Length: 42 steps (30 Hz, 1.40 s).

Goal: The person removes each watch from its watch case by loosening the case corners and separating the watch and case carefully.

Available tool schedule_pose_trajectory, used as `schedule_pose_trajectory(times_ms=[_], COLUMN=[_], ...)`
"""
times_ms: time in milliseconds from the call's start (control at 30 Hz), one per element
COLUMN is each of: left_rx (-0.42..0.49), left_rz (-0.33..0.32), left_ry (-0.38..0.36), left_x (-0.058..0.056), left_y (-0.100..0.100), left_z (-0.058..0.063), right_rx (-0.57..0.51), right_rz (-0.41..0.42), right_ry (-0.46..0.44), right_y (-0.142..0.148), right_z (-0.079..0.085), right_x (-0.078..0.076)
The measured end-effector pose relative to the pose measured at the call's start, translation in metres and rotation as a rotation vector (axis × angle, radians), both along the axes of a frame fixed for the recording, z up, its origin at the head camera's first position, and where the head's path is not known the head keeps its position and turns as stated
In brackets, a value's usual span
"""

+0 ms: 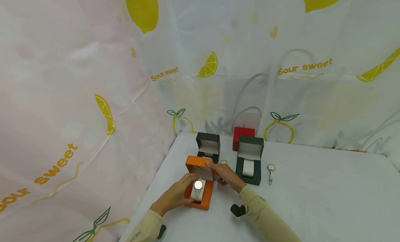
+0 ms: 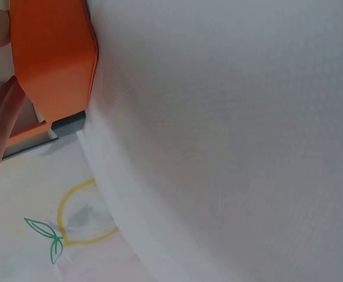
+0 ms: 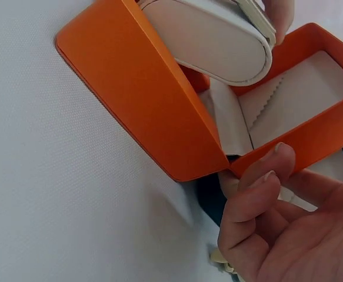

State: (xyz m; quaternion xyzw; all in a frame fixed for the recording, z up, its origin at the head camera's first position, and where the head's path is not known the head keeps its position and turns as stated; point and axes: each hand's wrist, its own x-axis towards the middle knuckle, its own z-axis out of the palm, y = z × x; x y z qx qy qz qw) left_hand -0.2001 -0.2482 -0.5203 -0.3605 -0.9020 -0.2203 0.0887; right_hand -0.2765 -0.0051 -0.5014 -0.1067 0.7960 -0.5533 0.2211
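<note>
Orange watch box (image 1: 200,186) sits open at the table's (image 1: 312,186) near-left edge — our left hand (image 1: 173,198) cups its left side, while our right hand (image 1: 225,176) pinches the raised lid's (image 3: 312,111) far corner from the right.

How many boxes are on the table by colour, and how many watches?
Orange box: 1
Dark green boxes: 2
Red box: 1
Watches: 3, one in the orange box, one by the right hand, one loose on the table
Total: 7
</note>
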Motion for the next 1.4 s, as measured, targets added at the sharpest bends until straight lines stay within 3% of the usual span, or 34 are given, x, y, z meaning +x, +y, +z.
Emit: schedule_pose_trajectory(times_ms=[200,367,567,800,933,1033,1133,1200,1267,1400], left_rx=[0.190,0.382,0.463,0.494,0.515,0.524,0.534,0.543,0.553,0.584], left_rz=[-0.006,-0.017,0.011,0.036,0.014,-0.017,-0.036,-0.038,-0.037,-0.041], left_ry=[-0.073,-0.205,-0.306,-0.336,-0.354,-0.354,-0.355,-0.357,-0.362,-0.383], left_x=[0.002,0.002,0.003,0.005,0.010,0.014,0.017,0.019,0.019,0.019], left_y=[-0.001,-0.004,-0.006,-0.002,0.003,0.006,0.006,0.006,0.006,0.006], left_z=[0.001,0.003,0.006,0.011,0.023,0.033,0.039,0.041,0.042,0.042], right_rx=[0.002,0.071,0.193,0.200,0.167,0.099,-0.001,-0.047,-0.071,-0.065], right_rz=[-0.001,-0.009,-0.048,-0.100,-0.162,-0.206,-0.161,-0.099,-0.036,0.058], right_ry=[-0.003,0.015,0.151,0.250,0.423,0.675,0.931,1.051,1.117,1.155], right_y=[-0.001,0.000,0.005,0.010,0.012,0.013,0.014,0.014,0.013,0.009], right_z=[-0.001,0.006,0.014,0.018,0.020,0.019,0.015,0.012,0.008,0.000], right_x=[0.002,0.009,0.016,0.025,0.033,0.043,0.053,0.057,0.061,0.068])
